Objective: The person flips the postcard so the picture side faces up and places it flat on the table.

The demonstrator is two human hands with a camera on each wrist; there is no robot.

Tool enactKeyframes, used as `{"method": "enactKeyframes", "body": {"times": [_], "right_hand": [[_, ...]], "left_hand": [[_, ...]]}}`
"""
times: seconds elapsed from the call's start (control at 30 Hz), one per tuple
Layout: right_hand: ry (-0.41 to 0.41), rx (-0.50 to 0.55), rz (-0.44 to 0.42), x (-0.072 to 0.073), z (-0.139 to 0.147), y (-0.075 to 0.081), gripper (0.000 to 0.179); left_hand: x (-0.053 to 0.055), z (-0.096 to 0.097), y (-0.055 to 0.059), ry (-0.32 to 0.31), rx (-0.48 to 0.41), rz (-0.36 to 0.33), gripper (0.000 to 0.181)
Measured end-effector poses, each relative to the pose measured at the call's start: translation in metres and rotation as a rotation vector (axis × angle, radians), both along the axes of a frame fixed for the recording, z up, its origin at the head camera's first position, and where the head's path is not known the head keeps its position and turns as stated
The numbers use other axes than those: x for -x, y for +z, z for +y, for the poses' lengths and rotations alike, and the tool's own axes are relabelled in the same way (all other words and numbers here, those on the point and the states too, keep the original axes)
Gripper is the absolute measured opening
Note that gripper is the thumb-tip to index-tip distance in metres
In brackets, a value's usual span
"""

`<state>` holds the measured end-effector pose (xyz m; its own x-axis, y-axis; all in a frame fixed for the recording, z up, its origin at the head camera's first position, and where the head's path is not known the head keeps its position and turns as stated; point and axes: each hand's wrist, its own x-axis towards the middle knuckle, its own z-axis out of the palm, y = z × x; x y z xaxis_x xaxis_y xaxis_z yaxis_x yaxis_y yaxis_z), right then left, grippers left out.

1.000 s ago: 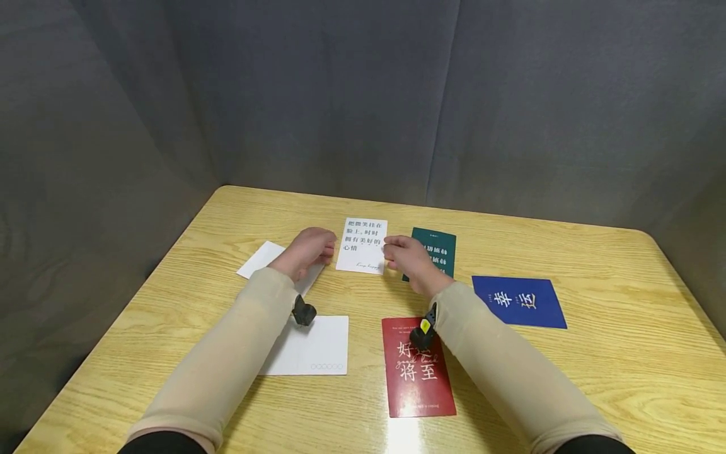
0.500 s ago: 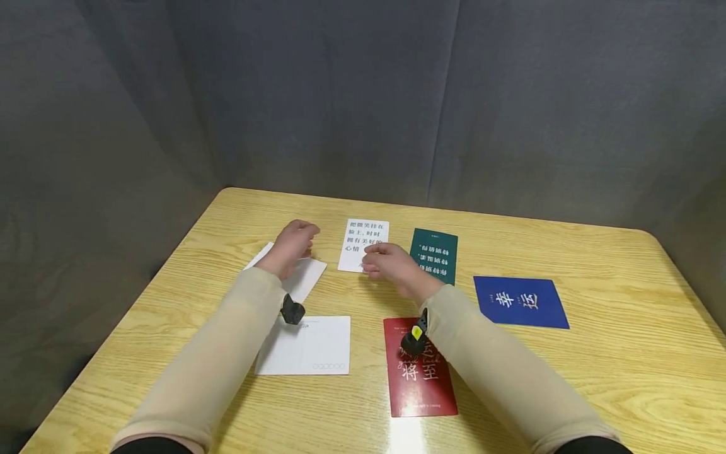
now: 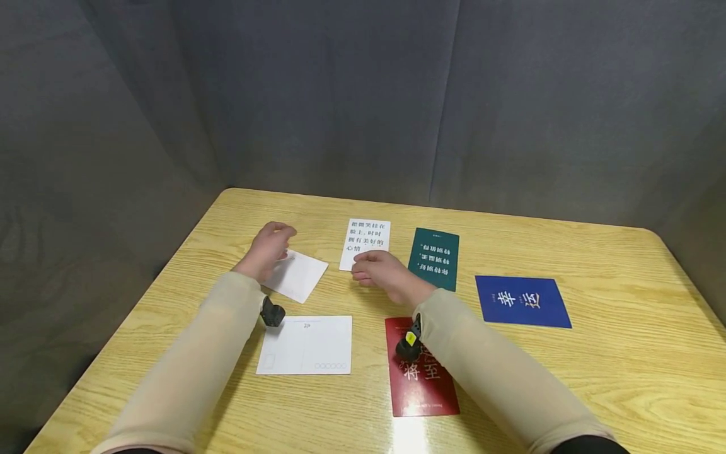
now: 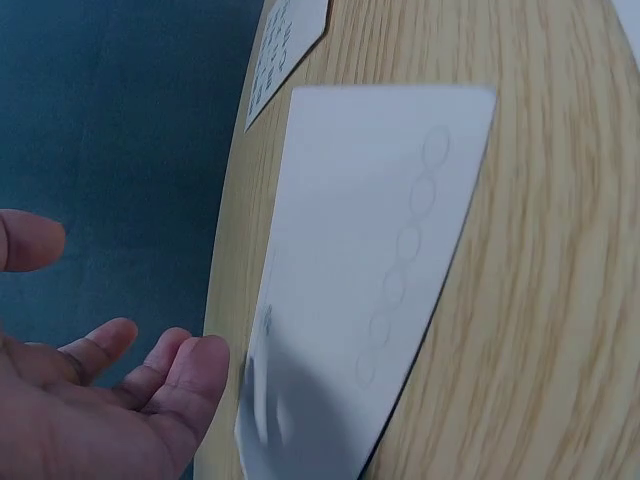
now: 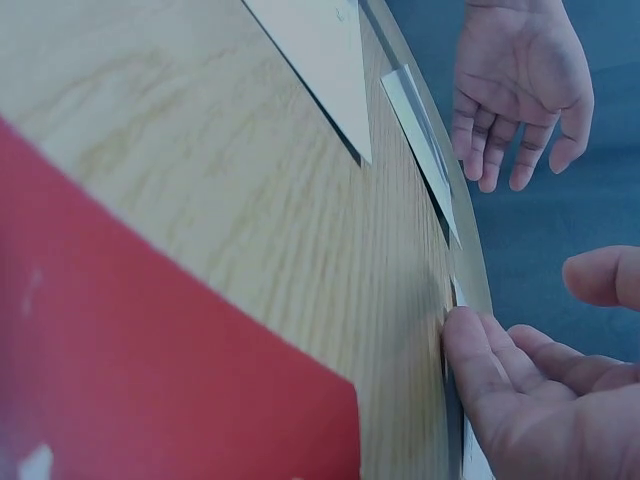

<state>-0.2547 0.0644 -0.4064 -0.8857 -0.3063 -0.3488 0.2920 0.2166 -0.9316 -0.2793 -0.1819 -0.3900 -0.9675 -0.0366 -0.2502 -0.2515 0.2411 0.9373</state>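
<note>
My left hand [image 3: 265, 249] hovers over the far-left end of a slanted white postcard [image 3: 299, 276], holding nothing. In the left wrist view, that hand's fingers are loosely bent, apart from the postcard [image 4: 370, 220] with its row of printed ovals. A white card with printed characters [image 3: 365, 234] lies at the back middle. My right hand [image 3: 382, 272] is at this card's near edge and covers its lower right corner. Its fingers are relaxed with nothing between them; whether they touch the card cannot be told. The left hand [image 5: 525, 90] also shows in the right wrist view.
Another white postcard [image 3: 306, 347] lies near the front left. A red card [image 3: 422, 394] lies partly under the right wrist's camera in view. To the right are a green card [image 3: 433, 258] and a blue card [image 3: 523, 301]. Dark cloth [image 3: 340, 113] hangs behind the wooden table [image 3: 624, 353].
My left hand has moved left, away from the printed white card and over the slanted postcard. My right hand has shifted left and slightly nearer, off the green card. The cards lie still.
</note>
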Motion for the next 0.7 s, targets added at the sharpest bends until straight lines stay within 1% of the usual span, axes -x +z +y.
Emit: {"method": "enactKeyframes", "body": {"times": [0.13,0.37,0.5,0.7], "right_hand": [[0.001,0.021,-0.009,-0.002,-0.005,0.001,0.044],[0.015,0.049,-0.032,-0.005,-0.011,0.000,0.046],[0.029,0.062,-0.036,-0.005,-0.014,-0.002,0.046],[0.044,0.080,-0.041,-0.007,-0.018,-0.006,0.043]], "left_hand": [[-0.001,-0.008,0.001,0.010,0.036,0.000,0.055],[-0.003,-0.022,0.004,0.038,0.130,-0.073,0.063],[-0.003,-0.031,0.004,0.061,0.138,-0.091,0.066],[-0.006,-0.042,0.003,0.059,0.136,-0.104,0.069]]}}
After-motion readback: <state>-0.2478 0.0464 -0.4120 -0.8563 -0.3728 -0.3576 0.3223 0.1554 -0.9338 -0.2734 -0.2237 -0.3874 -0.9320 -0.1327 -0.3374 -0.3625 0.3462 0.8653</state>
